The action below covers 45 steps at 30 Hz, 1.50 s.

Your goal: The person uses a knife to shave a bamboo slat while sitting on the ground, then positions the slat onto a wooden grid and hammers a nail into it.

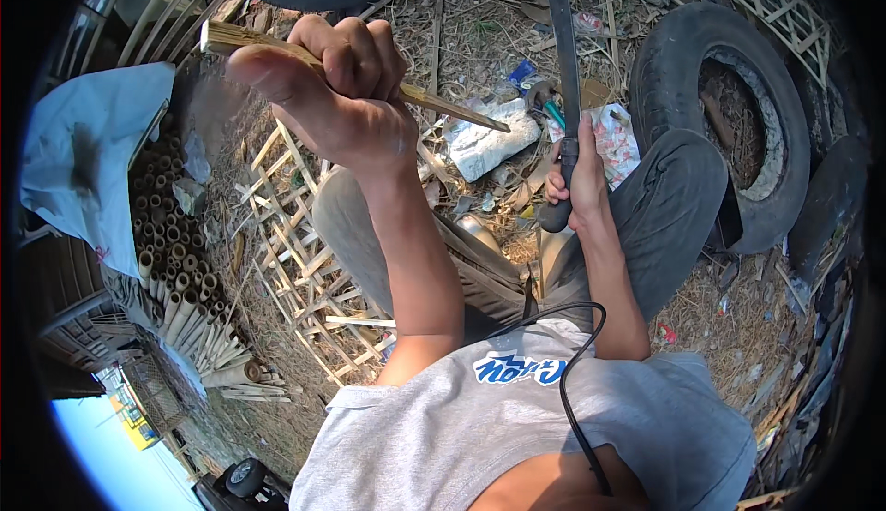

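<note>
- Two bare hands work between spread knees, each closed around something of its own.
- Left hand (346,96): raised to the far left, its forearm reaching up from a bent elbow. The fingers curl over a pale wooden strip (443,107), while the thumb stretches out along it toward the left.
- That strip slants across the fist, its thick end at the far left and its thin tip to the right, seen against a whitish stone block (494,146); whether they touch, I cannot tell.
- Right hand (583,183): gripping the dark handle of a machete (565,45), with one digit straight along the handle and the others wrapped round it. The forearm leans slightly left as it reaches away.
- The blade points to the far side, nearly upright and well apart from the strip.
- Right of the right knee lies a tyre (664,77); left of the left leg, a slatted lattice (293,257); farther left, stacked bamboo tubes (171,234).
</note>
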Tool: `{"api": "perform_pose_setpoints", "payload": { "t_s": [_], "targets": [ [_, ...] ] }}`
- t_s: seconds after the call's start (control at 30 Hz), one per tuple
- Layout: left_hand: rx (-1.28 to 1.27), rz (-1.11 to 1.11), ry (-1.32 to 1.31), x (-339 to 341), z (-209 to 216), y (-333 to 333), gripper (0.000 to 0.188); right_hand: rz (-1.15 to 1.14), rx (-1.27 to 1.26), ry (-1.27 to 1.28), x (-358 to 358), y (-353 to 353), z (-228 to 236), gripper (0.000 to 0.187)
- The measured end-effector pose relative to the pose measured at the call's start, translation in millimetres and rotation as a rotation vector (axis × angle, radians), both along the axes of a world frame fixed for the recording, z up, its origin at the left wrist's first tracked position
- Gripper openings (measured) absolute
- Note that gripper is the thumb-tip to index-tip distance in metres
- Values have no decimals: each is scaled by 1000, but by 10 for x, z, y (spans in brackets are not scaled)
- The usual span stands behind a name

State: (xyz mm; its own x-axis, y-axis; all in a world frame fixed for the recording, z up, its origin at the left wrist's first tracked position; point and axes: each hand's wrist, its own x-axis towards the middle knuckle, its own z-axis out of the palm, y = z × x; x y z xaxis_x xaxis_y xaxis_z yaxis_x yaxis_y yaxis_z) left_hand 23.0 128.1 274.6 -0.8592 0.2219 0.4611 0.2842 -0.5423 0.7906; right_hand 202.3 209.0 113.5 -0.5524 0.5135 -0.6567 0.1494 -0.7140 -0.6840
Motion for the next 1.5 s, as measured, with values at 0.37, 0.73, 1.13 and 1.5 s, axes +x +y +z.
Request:
{"api": "perform_pose_setpoints", "payload": {
  "t_s": [0.37,0.73,1.13,1.5],
  "targets": [
    [-114,228,166,-117,-508,142,68,244,17,-10,-145,-443,242,65],
    [-240,467,121,-240,-499,-162,72,486,193,-259,11,-654,-654,74],
    [103,-429,51,-366,-661,-461,80,490,173,-333,-22,-625,-896,75],
    [-230,670,38,-279,-541,-317,71,360,414,-105,-314,-919,-771,70]
  ]
}}
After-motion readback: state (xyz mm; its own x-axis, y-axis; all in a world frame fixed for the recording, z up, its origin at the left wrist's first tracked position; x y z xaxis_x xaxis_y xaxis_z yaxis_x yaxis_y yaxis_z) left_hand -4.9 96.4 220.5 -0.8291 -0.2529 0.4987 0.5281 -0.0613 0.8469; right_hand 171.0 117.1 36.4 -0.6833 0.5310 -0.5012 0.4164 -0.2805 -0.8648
